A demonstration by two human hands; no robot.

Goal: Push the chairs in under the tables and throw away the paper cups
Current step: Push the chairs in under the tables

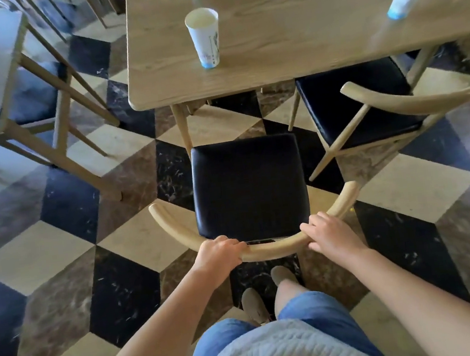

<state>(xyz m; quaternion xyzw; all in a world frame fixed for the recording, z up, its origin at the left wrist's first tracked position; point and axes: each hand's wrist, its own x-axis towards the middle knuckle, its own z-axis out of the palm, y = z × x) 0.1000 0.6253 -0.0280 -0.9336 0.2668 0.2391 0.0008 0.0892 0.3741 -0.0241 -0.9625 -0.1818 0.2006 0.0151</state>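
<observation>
head view: left hand, right hand clench chair backrest; seat beyond grip not under table; cups beyond, unbinned.

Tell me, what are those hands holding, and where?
Both the left hand and the right hand grip the chair by its curved wooden backrest.
</observation>
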